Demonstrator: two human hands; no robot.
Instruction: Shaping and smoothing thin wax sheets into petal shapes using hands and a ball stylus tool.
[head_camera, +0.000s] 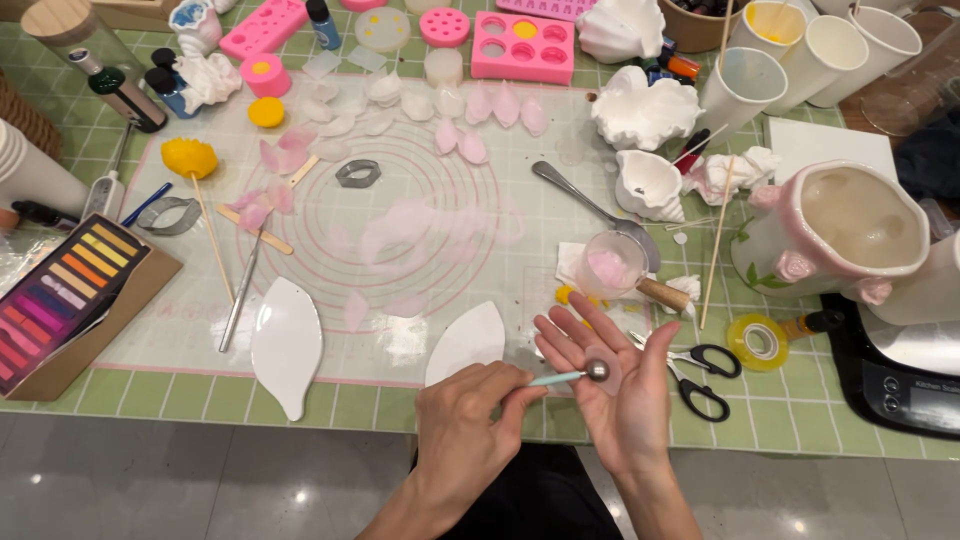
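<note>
left hand (462, 432): fingers closed around ball-tipped modelling tool (572, 376)
right hand (612, 385): open flat, palm up, pink petal (607, 371) resting on palm
tool ball: pressing on petal
scissors (700, 372): just beside right hand

L hand (462, 440) is gripping a ball-tipped tool (572, 376), pressing its metal ball onto a thin pink petal (606, 368) lying in open R palm (612, 385). Scissors (700, 375) are lying just beside R hand on green mat (800, 400).

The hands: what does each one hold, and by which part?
Left hand grips a ball tool by its pale handle. Right hand lies open, a thin pink petal on its palm.
</note>
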